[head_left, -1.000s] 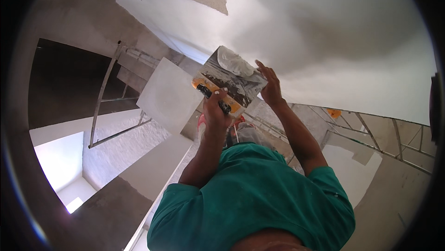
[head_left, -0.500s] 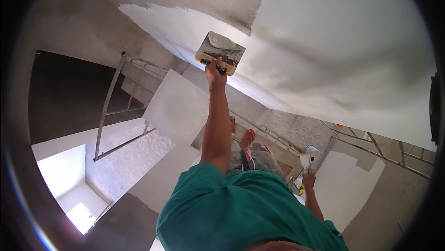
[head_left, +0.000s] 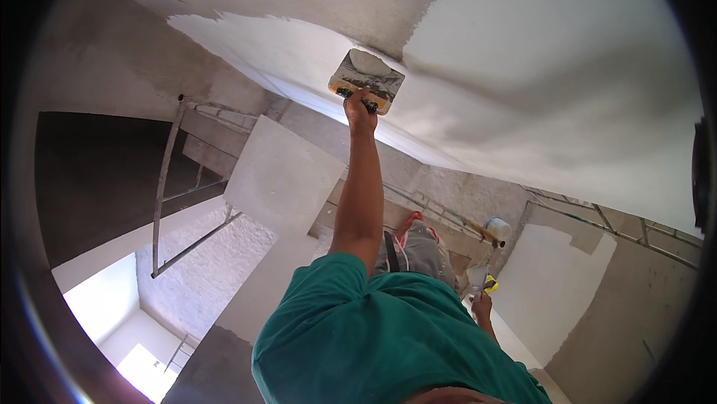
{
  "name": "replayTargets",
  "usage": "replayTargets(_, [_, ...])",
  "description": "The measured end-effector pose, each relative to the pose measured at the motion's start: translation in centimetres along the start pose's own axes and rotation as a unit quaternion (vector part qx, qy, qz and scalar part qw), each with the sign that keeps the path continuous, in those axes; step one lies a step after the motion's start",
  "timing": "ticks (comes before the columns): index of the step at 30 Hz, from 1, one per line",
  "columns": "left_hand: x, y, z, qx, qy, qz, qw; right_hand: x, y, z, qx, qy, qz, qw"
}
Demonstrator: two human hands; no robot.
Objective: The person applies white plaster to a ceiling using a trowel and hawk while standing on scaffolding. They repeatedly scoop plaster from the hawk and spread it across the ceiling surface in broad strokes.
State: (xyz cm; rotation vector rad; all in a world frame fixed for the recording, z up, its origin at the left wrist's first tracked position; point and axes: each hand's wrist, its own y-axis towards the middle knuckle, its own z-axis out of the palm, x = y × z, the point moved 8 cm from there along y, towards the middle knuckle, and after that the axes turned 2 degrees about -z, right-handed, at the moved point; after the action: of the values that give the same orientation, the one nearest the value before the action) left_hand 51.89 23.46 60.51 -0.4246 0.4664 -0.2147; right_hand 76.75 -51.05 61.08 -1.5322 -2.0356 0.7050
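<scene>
At the end of my outstretched left arm, my left hand [head_left: 361,109] is closed around the handle of a wide plastering trowel [head_left: 382,89]. A mound of whitish putty [head_left: 369,63] sits along the trowel's far side. Beside it is the partly white-coated wall [head_left: 493,68]; I cannot tell whether the trowel touches it. Lower down on the right, my right hand [head_left: 482,305] grips a putty knife [head_left: 476,277] with a pale, smeared blade. A small yellow item [head_left: 490,284] shows next to that blade, its kind unclear.
Under me are scaffold planks [head_left: 448,234] and my feet in red sandals [head_left: 411,217]. A white bucket [head_left: 497,228] stands beyond the putty knife. Metal scaffold frames rise on the left [head_left: 159,187] and right [head_left: 605,217]. A dark opening [head_left: 97,180] lies at far left.
The trowel with its putty has shifted slightly right in view. My right hand has drawn the putty knife back toward my body, away from the bucket. The view has turned a little.
</scene>
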Motion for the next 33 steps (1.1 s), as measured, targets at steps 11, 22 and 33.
replayTargets(11, [-0.6,-0.1,3.4,0.007,0.03,0.037,0.999,1.0,1.0,-2.5,0.016,0.003,0.011,1.0])
replayTargets(22, [-6.8,-4.8,12.9,0.021,0.119,0.121,0.985,-5.8,11.7,-0.2,0.021,0.015,-0.077,0.997])
replayTargets(33, [-14.6,-12.9,31.7,0.029,0.246,0.21,0.946,-2.1,13.9,-2.4,-0.018,-0.032,-0.162,0.986])
